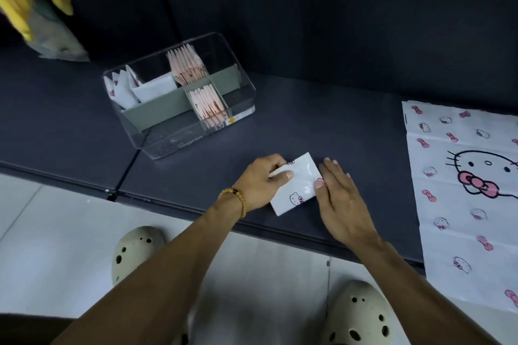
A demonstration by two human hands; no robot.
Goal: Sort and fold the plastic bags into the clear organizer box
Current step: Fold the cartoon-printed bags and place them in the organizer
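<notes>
Where the dark counter (70, 109) begins at far left: yellow and white bags (33, 8), blurred, heaped against the back wall. Next right: clear organizer box (179, 98) standing on the counter, split by grey dividers, with white folded bags at its left end and two rows of pink-edged folded bags upright in its middle compartments. Nearer the front edge: left hand (262, 180), beaded bracelet (236, 200) at the wrist, gripping the left edge of a folded white cat-print bag (298, 185) lying flat on the counter. Just beside: right hand (343, 202), fingers straight, thumb touching the bag's right edge. Far right: unfolded cat-print bag (462, 190), spread flat, overhanging the counter edge.
</notes>
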